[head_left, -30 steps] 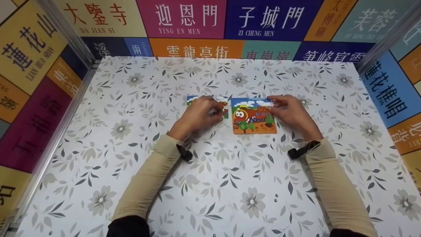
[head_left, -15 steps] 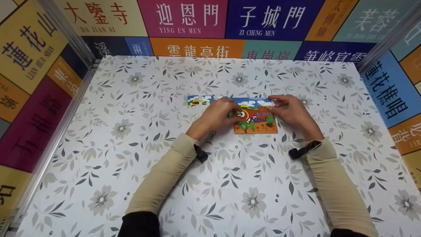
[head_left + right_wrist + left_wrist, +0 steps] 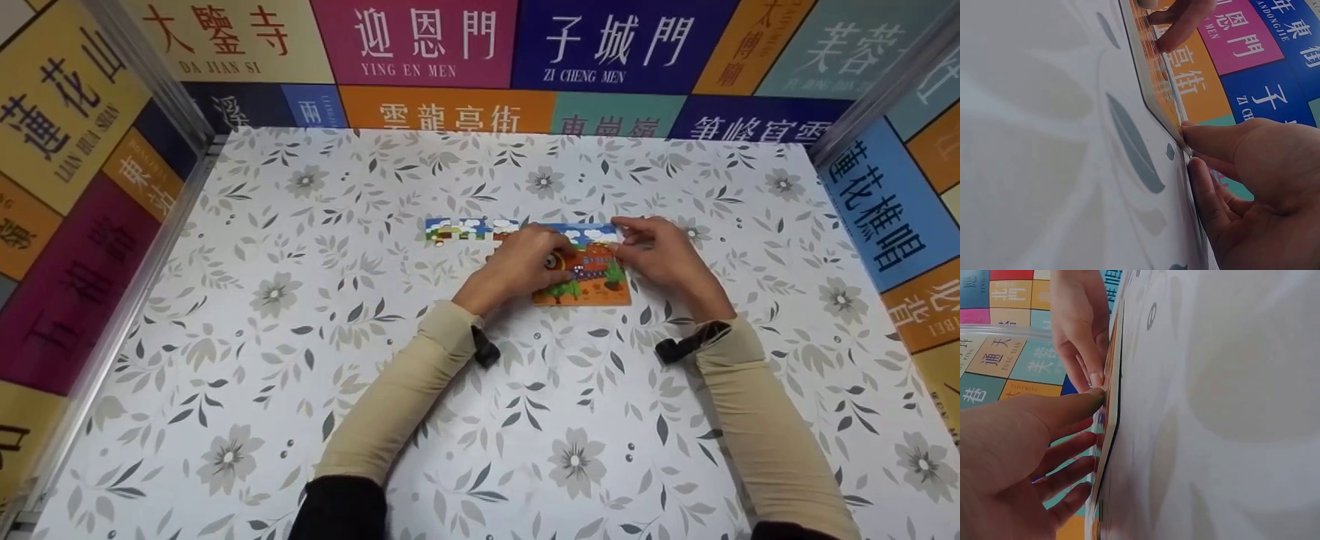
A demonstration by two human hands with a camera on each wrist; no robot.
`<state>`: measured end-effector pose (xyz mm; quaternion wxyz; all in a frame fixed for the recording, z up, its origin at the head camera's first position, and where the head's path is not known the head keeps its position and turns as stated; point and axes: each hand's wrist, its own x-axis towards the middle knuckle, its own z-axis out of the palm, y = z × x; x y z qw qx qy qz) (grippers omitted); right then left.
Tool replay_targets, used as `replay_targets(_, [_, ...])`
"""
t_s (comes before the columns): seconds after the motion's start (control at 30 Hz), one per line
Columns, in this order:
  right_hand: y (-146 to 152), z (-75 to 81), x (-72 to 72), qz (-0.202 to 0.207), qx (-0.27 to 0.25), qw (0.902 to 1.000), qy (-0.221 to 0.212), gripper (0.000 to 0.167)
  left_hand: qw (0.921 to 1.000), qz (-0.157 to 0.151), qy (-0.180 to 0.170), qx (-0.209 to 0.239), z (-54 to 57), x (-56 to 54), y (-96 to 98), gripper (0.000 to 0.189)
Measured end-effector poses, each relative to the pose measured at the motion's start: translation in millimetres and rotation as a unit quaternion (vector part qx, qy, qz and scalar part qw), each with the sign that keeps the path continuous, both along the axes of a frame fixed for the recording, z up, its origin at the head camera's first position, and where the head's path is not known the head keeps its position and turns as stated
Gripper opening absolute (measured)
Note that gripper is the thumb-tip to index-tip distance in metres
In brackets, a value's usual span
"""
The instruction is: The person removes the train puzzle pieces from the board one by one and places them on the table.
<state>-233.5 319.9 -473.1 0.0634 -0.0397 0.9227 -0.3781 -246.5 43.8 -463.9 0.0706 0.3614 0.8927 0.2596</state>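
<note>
A square picture board [image 3: 596, 295] with a cartoon train lies on the patterned table. My left hand [image 3: 519, 264] reaches over its left side, covering part of the train's face. In the left wrist view the spread thumb and fingertips of that hand touch the top of the board [image 3: 1111, 419]. My right hand [image 3: 666, 255] holds the board's upper right corner, thumb and forefinger meeting at the edge in the right wrist view. Just left of the board lies a flat picture strip [image 3: 469, 229] with blue sky and white clouds, its right part hidden behind my left hand.
A white cloth [image 3: 577, 405] with grey flowers and leaves covers the table. Panels [image 3: 427, 41] with large coloured lettering stand along the back and both sides. Both sleeved wrists carry small black cameras [image 3: 486, 351].
My left hand has moved right, from over the picture strip onto the left part of the train board. The right hand stays at the board's corner.
</note>
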Motion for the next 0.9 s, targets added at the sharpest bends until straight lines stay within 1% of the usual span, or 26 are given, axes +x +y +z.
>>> replay_targets(0.1, [0.0, -0.5, 0.8, 0.004, 0.001, 1.0000, 0.004, 0.053, 0.9998, -0.001, -0.019, 0.006, 0.5, -1.3, 0.7, 0.039])
replay_targets(0.33, [-1.3, -0.3, 1.0, 0.004, -0.008, 0.9999, 0.010, 0.050, 0.9972, -0.010, -0.073, 0.007, 6.5, -6.2, 2.5, 0.042])
replay_targets(0.47, [-1.6, -0.1, 0.8, 0.000, -0.018, 0.9998, 0.007, 0.050, 0.9957, -0.016, -0.090, 0.009, 9.6, -8.5, 3.9, 0.044])
replay_targets(0.57, [-1.9, 0.1, 0.5, -0.003, -0.017, 0.9998, 0.004, 0.051, 0.9957, -0.011, -0.091, 0.003, 10.7, -8.4, 4.5, 0.049])
replay_targets(0.77, [-1.0, 0.6, -0.2, 0.000, -0.011, 0.9999, -0.001, 0.050, 0.9977, 0.001, -0.067, 0.006, 9.8, -5.9, 5.3, 0.063])
replay_targets(0.9, [-0.5, 1.2, -0.1, 0.002, -0.008, 1.0000, 0.001, 0.050, 0.9984, 0.007, -0.056, 0.002, 8.1, -4.8, 6.9, 0.067])
